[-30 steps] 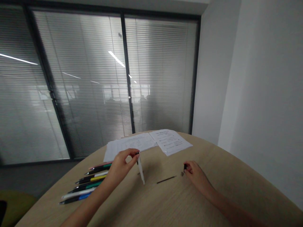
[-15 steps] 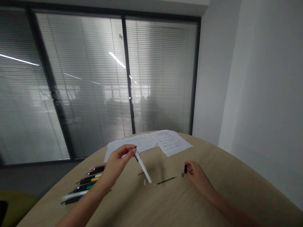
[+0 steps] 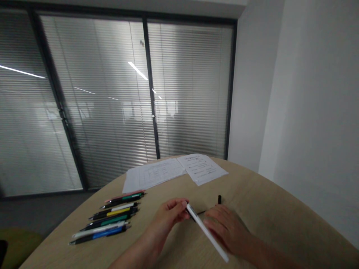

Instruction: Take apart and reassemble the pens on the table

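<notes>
My left hand pinches a white pen barrel near its upper end, and the barrel slants down to the right. Just right of the barrel is my right hand, its fingers curled low over the table; what they hold, if anything, is hidden. A short black piece stands on the table beyond my right hand. Between the hands, part of a thin dark refill shows on the tabletop.
Several pens in different colours lie in a row on the left of the round wooden table. Two printed sheets, a left one and a right one, lie at the far edge.
My left hand has moved right and down with the white barrel. The black piece has left my right hand and stands on the table; that hand has moved nearer the barrel.
</notes>
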{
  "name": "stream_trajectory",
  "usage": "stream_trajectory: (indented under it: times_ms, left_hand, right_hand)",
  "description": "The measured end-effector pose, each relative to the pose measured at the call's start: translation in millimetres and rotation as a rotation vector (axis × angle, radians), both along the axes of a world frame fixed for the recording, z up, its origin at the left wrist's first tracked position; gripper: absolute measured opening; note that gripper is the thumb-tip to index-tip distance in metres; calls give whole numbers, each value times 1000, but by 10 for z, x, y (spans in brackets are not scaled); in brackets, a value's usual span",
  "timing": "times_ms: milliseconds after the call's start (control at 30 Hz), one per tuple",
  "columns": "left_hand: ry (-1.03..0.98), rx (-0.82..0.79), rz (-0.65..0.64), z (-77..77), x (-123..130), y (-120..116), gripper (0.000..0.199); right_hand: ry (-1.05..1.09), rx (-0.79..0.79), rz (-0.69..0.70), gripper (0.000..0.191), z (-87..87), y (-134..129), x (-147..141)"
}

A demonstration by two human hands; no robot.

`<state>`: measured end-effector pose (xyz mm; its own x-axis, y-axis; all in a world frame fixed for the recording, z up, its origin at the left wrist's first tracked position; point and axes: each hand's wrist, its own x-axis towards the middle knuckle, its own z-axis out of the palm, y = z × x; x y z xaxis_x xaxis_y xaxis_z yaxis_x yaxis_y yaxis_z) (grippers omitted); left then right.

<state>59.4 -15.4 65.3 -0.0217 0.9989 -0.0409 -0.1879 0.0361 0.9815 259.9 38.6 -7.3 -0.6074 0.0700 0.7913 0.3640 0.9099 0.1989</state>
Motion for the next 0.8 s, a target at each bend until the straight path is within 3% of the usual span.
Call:
stream_trajectory:
  times_ms: [133, 267, 500, 633, 733, 800]
  left_hand:
    - [-104, -142, 3, -255, 60, 42, 21]
    - [-103, -177, -23, -389, 102, 50, 24]
    - [138, 15, -129, -499, 95, 82, 37]
    - [227, 97, -130, -603, 81, 96, 31]
    - [463, 200, -81, -594, 92, 27, 17]
    - [660, 306, -46, -557, 103, -42, 21]
  right_hand:
    - [20, 47, 64, 37, 64, -28, 0]
    - [-1, 23, 107, 31, 119, -47, -10]
    - [45, -127, 123, 24, 91, -69, 18]
    - [89, -182, 59, 26, 84, -61, 5]
    - [75, -268, -11, 34, 43, -22, 8]
    - [75, -342, -53, 38, 1, 1, 12]
